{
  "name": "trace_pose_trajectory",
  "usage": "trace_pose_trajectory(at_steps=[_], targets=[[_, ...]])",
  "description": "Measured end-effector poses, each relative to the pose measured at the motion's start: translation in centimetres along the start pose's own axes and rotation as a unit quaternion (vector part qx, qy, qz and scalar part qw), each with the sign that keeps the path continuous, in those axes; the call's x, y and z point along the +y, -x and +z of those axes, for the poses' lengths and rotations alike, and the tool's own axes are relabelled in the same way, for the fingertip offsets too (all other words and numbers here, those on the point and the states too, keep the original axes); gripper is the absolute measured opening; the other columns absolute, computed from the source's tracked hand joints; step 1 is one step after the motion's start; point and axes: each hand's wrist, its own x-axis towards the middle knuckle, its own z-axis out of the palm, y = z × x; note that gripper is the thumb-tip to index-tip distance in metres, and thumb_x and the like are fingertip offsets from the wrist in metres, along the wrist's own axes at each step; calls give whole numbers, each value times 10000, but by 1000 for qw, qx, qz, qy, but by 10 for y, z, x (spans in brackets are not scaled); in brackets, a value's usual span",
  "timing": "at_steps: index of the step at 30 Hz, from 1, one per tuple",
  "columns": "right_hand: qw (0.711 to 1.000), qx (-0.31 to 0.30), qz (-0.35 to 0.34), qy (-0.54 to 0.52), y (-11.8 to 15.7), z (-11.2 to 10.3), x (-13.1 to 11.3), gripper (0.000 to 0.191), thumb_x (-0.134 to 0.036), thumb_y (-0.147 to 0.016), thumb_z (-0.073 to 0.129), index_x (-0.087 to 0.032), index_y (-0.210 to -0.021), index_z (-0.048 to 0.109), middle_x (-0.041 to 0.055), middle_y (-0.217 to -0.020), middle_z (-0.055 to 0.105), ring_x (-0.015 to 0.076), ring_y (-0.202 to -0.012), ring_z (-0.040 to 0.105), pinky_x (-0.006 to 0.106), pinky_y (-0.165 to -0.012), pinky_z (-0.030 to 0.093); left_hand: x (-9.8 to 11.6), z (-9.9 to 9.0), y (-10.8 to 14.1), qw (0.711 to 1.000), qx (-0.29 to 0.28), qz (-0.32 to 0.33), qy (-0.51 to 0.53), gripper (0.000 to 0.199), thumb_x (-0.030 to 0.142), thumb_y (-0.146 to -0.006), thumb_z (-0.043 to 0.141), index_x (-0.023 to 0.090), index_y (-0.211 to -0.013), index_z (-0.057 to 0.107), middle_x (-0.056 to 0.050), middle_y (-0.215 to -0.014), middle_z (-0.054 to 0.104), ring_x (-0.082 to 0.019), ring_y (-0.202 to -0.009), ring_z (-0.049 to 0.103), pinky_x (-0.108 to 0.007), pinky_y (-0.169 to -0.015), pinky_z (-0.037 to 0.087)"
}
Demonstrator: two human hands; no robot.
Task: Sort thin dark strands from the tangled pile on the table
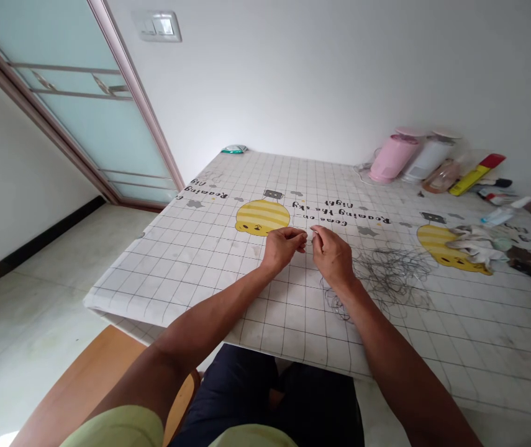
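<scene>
Close together over the middle of the table, my left hand [285,247] and my right hand [331,253] face each other, fingertips a small gap apart. Both have thumb and fingers pinched together. Whatever sits between the fingertips is too thin or small to make out. To the right, partly behind my right wrist, a loose tangle of thin dark strands [393,276] lies spread on the checked tablecloth [176,273]. A few looped strands [337,304] stick out on the near side of my right forearm.
At the back right stand a pink cylindrical device [393,158], a white one [428,160] and a yellow-and-red box [477,175]. A crumpled cloth [477,245] and a dark wallet-like item [525,262] lie at the right. A small green-and-white packet [234,149] rests at the far corner.
</scene>
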Motion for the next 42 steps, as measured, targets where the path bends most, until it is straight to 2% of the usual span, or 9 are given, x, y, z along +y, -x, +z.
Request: trace_pose_trajectory(at_steps=[2, 8, 12, 16, 19, 25, 31, 37, 42], targets=[[999, -5, -30, 26, 0, -1, 1, 326, -225, -1096, 443, -186, -1212, 745, 126, -1015, 803, 262, -930, 742, 355, -781, 528, -1, -1, 0, 1000, 0, 7, -18, 123, 244, -834, 807, 122, -823, 819, -43, -698, 707, -135, -632, 651, -284, -614, 622], [994, -34, -81, 61, 0, -3, 1, 345, -145, -1077, 436, -169, -1189, 760, 106, -937, 782, 240, -876, 705, 339, -757, 504, -6, -1, 0, 999, 7, 4, -48, 110, 219, -846, 771, 124, -830, 825, -36, -682, 711, -131, -588, 669, -270, -586, 617], [994, -39, -84, 64, 0, -3, 1, 356, -148, -1065, 417, -160, -1148, 762, 111, -917, 776, 254, -876, 700, 355, -763, 509, -6, 1, 0, 999, 16, -12, -47, 109, 212, -844, 777, 119, -806, 821, -37, -669, 713, -130, -569, 669, -282, -590, 630], [998, -42, -38, 3, -3, -4, 1, 336, -237, -1086, 433, -184, -1169, 754, 132, -1038, 802, 273, -945, 728, 383, -825, 539, -4, 2, 0, 999, 25, -21, -14, 100, 214, -827, 802, 118, -810, 826, -45, -690, 722, -140, -627, 672, -310, -634, 660], [999, -30, 3, -44, -6, -5, 2, 333, -340, -1087, 471, -182, -1161, 755, 142, -1046, 804, 274, -889, 735, 393, -803, 554, -1, 1, 0, 999, 33, -25, -4, 116, 233, -823, 820, 117, -811, 827, -48, -698, 724, -146, -651, 672, -324, -653, 668], [989, -34, 85, -116, -8, -9, -3, 335, -445, -1074, 517, -218, -958, 734, 67, -817, 776, 211, -658, 694, 332, -667, 526, 1, 0, -1, 999, 38, -20, -5, 120, 238, -828, 827, 119, -812, 819, -42, -684, 711, -144, -634, 658, -319, -637, 657], [969, -57, 160, -179, -9, -12, -9, 324, -467, -1021, 599, -217, -841, 700, 26, -701, 725, 162, -526, 623, 287, -553, 488, -1, -1, -1, 998, 39, 0, -40, 104, 228, -855, 800, 132, -822, 820, -30, -676, 700, -138, -608, 652, -297, -610, 632], [937, -77, 227, -255, -11, -14, -14, 352, -514, -969, 655, -202, -817, 713, 33, -664, 698, 159, -497, 611, 265, -455, 492, 2, -1, 3, 996, 33, 21, -76, 105, 233, -867, 779, 149, -815, 815, -16, -669, 693, -133, -578, 656, -261, -577, 575], [929, -86, 241, -269, -10, -14, -19, 324, -491, -945, 670, -205, -794, 698, 30, -640, 681, 151, -474, 589, 247, -409, 458, 4, -1, 4, 995, 34, 22, -91, 109, 219, -867, 769, 155, -792, 815, -16, -677, 695, -140, -581, 679, -257, -576, 556]])
